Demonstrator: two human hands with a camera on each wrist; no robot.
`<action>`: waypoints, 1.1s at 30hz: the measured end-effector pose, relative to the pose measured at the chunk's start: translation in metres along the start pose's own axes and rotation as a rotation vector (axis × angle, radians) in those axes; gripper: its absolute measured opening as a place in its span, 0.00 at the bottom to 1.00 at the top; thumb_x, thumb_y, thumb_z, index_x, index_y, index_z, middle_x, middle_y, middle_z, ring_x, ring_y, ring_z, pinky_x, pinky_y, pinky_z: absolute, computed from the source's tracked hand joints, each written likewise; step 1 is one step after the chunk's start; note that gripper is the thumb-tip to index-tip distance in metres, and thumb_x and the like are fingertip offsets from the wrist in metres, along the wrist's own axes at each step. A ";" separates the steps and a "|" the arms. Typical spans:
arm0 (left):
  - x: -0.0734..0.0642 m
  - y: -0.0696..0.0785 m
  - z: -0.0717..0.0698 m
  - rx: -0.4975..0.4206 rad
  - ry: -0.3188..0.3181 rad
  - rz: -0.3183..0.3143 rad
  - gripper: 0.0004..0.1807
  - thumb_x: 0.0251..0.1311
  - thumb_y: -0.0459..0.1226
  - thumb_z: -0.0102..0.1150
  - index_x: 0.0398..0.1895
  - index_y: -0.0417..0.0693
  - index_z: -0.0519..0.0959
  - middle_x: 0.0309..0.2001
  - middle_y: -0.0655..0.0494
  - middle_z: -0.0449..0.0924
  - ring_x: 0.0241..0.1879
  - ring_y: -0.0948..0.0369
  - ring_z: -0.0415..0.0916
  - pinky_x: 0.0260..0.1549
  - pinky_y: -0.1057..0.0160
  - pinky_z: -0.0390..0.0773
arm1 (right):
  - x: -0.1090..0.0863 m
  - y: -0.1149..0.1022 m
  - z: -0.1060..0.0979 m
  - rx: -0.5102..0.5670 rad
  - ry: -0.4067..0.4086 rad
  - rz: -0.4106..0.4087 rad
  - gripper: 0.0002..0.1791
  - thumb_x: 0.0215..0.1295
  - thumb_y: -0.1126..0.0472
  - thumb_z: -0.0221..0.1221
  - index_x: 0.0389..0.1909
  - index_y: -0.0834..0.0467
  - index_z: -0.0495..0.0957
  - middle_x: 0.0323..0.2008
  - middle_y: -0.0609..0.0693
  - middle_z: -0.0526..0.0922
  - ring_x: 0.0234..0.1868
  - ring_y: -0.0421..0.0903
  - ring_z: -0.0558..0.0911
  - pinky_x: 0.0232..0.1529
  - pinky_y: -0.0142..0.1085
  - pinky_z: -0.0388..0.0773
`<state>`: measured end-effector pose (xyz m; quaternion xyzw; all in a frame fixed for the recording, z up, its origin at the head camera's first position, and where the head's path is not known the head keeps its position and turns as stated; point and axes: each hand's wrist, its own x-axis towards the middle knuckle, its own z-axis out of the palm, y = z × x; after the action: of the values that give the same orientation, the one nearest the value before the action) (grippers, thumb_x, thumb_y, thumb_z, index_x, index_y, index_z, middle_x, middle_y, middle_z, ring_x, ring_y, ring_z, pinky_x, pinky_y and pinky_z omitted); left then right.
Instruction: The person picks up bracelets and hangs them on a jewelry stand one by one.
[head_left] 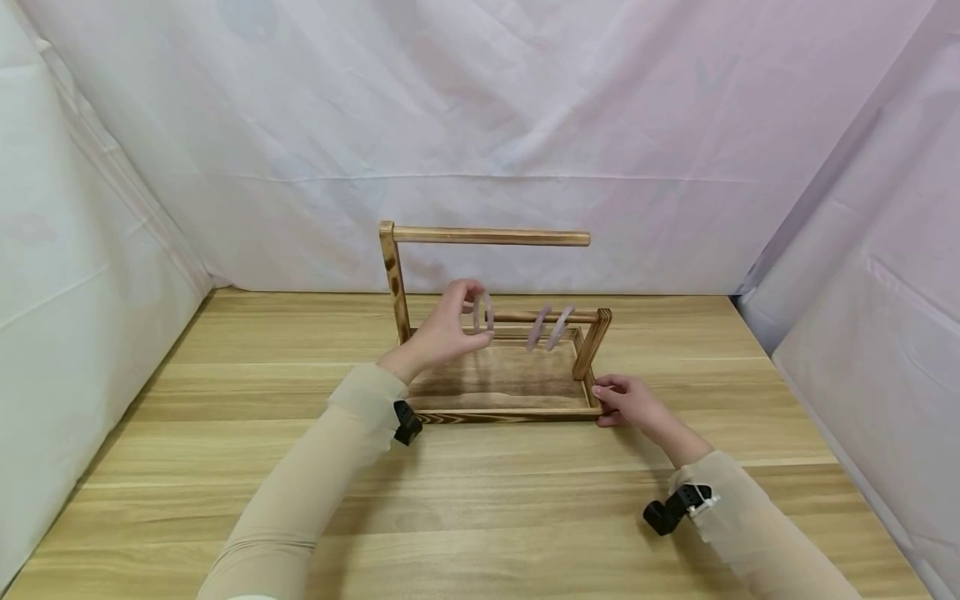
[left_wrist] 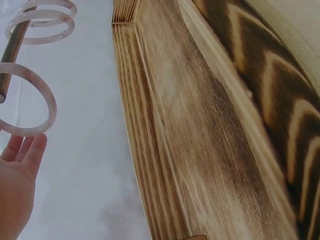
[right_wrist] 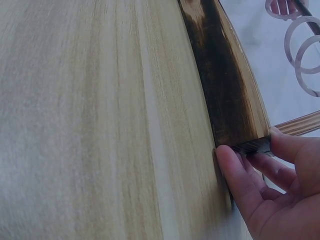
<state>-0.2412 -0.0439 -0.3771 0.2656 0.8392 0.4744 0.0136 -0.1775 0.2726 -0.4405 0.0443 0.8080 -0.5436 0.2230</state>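
My left hand [head_left: 446, 329] pinches a pale pinkish bangle [head_left: 490, 313] between thumb and fingers at the free left end of the lower rod [head_left: 513, 317]. In the left wrist view, the rod's tip shows within the ring of this bangle [left_wrist: 51, 102]. Two more bangles, one mauve [head_left: 536, 332] and one paler [head_left: 559, 328], hang on the same rod further right. The rod belongs to a wooden stand with a tray base [head_left: 502, 416]. At the tray's front right corner my right hand [head_left: 628, 403] grips the edge, thumb on the rim.
A taller post [head_left: 396, 283] on the stand's left carries an upper rod [head_left: 491, 237] without bangles. The lower rod is fixed to a short post [head_left: 592, 346] at the right. A light wood table [head_left: 480, 517] lies beneath, with pale cloth [head_left: 480, 125] behind and at both sides.
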 end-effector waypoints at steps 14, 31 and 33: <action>0.006 0.005 0.002 0.022 0.004 0.036 0.36 0.50 0.34 0.62 0.62 0.38 0.58 0.59 0.40 0.62 0.57 0.52 0.63 0.60 0.52 0.69 | 0.000 0.000 0.000 0.006 -0.005 -0.007 0.25 0.71 0.62 0.45 0.62 0.75 0.58 0.31 0.51 0.69 0.32 0.40 0.73 0.36 0.33 0.82; 0.011 0.008 0.007 0.012 0.003 0.072 0.35 0.50 0.35 0.61 0.61 0.38 0.58 0.57 0.44 0.62 0.57 0.50 0.63 0.59 0.57 0.70 | 0.000 0.000 -0.001 0.014 -0.006 0.001 0.26 0.72 0.61 0.46 0.63 0.74 0.58 0.31 0.50 0.69 0.32 0.40 0.73 0.36 0.33 0.82; 0.011 0.008 0.007 0.006 -0.001 0.068 0.35 0.50 0.35 0.61 0.61 0.39 0.59 0.58 0.45 0.62 0.57 0.51 0.63 0.59 0.57 0.70 | 0.000 0.001 -0.001 0.012 -0.006 0.000 0.26 0.72 0.61 0.46 0.63 0.74 0.57 0.32 0.51 0.69 0.32 0.40 0.73 0.36 0.33 0.82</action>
<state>-0.2454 -0.0299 -0.3718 0.2942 0.8312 0.4717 -0.0028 -0.1775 0.2734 -0.4409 0.0441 0.8040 -0.5485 0.2254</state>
